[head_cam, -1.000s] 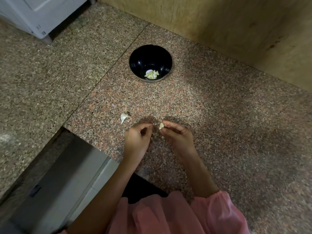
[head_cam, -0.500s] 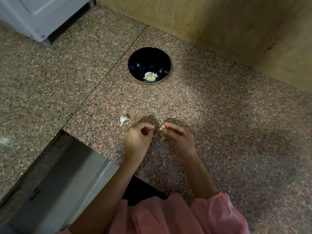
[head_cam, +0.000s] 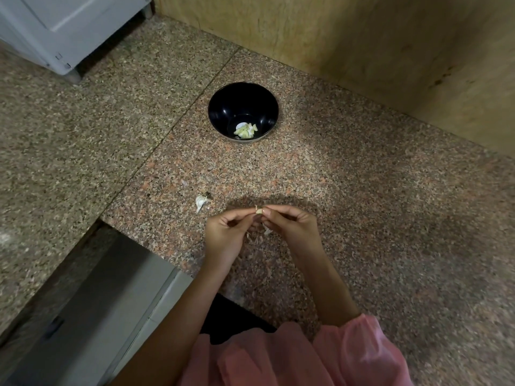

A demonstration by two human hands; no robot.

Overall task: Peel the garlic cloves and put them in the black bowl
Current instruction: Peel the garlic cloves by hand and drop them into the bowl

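Garlic clove (head_cam: 259, 210), mid-peel, centre of frame, just above the counter.
Pinched between the fingertips of left hand (head_cam: 225, 232) and right hand (head_cam: 289, 227). The hands are now closed together, where a second ago a gap showed; skin judged not yet fully off. Black bowl (head_cam: 239, 101), upper centre, holds peeled cloves (head_cam: 245, 130). Loose clove (head_cam: 201, 202) left of the hands. Speckled granite counter (head_cam: 362, 218); wooden wall (head_cam: 362, 37) upper right; white appliance (head_cam: 55, 23) upper left.

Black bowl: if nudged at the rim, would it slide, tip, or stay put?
The black bowl looks rigid and glossy, so it would probably slide on the smooth granite counter. It holds only a few peeled cloves, so it is likely light. Its inside narrows toward the bottom, so a rim push might rock it.
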